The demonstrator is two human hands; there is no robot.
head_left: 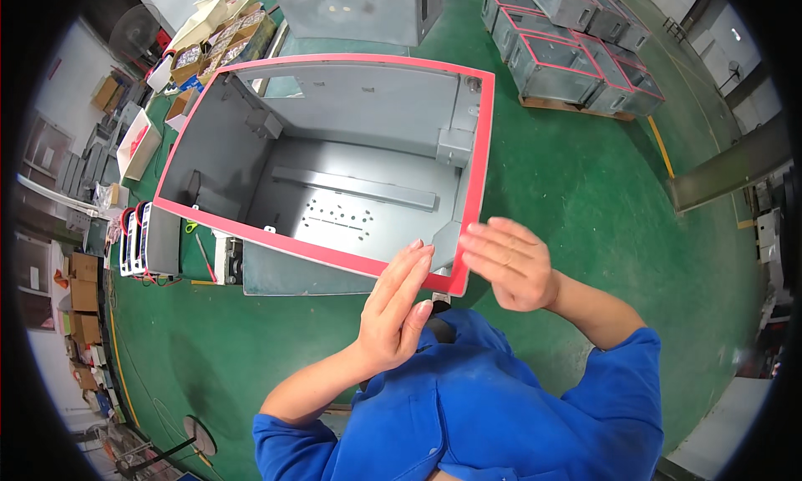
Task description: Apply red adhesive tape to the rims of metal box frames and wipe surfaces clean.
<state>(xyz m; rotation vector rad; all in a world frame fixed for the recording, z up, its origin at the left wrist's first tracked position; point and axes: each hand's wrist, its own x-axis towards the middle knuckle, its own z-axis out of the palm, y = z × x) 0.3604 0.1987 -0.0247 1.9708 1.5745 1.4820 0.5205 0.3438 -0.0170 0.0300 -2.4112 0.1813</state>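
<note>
In front of me stands a grey sheet-metal cabinet, its open side facing up. Red tape runs along the whole rim. At the near right corner, my left hand lies against the near rim, fingers stretched out together and holding nothing. My right hand is on the right-hand rim at the same corner, its fingers extended flat along the tape. Inside the cabinet, a long metal rail crosses the bottom panel, which has several punched holes. A small box-shaped bracket is fixed by the right wall.
Behind the cabinet stands another grey metal housing. Several red-rimmed cabinets are stacked on a pallet at the far right. To the left are a white bin, cardboard boxes and green-handled scissors. A pillar stands right.
</note>
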